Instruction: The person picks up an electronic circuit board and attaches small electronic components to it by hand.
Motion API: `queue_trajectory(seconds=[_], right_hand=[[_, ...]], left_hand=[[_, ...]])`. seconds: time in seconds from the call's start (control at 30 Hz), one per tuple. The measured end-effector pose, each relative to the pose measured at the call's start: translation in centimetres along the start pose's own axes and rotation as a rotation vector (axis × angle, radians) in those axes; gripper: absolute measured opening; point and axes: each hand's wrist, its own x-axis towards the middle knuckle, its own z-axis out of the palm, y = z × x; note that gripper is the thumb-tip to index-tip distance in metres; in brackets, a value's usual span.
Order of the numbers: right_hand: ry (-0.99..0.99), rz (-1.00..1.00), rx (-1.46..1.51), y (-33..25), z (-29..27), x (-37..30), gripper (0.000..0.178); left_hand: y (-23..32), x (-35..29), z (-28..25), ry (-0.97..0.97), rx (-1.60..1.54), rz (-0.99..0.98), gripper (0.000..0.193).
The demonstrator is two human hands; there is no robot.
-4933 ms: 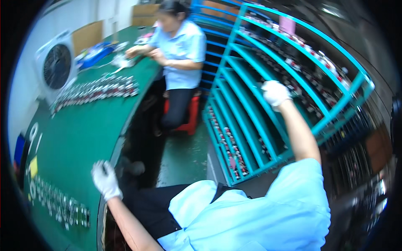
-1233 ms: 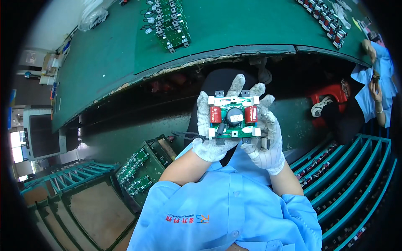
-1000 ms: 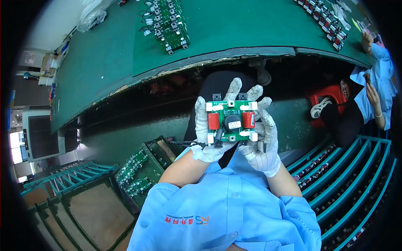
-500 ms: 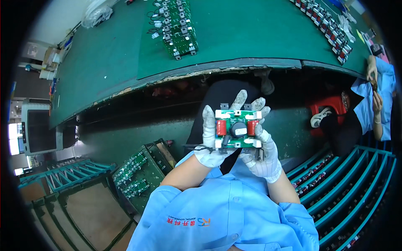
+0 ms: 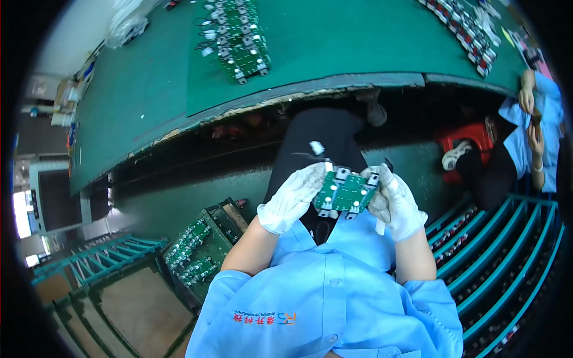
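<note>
Above my lap, a green circuit board [image 5: 348, 192] is held between both gloved hands. Its visible face carries white round spots and grey metal tabs along two edges. My left hand [image 5: 296, 194] grips the board's left edge, fingers closed on it. A thin dark wire with a white connector [image 5: 317, 147] sticks out beyond that hand. My right hand [image 5: 394, 200] is closed on the right edge. Both gloves are white with greyish fingers. The board's other face is hidden.
Rows of similar boards [image 5: 243, 51] stand on the green table [image 5: 334, 42]; more parts [image 5: 462, 33] line its right. A green tray [image 5: 224, 227] holds boards at lower left. Teal racks [image 5: 501, 256] stand at right. A co-worker [image 5: 531, 131] sits near a red stool [image 5: 471, 146].
The board has been turned over: its face with red parts and a round black part no longer shows. My left hand moved from beneath it to its left edge.
</note>
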Motion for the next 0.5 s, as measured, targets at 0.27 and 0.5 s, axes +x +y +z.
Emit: queue_trajectory(seconds=[0.27, 0.5], right_hand=[[-0.067, 0.043, 0.355, 1.2, -0.9, -0.4, 0.028], [-0.214, 0.005, 0.441, 1.7, -2.1, -0.2, 0.030]], left_hand=[[9.1, -0.1, 5.8, 0.107, -0.688, -0.110, 0.046], [9.3, 0.1, 7.1, 0.144, -0.719, -0.103, 0.049]])
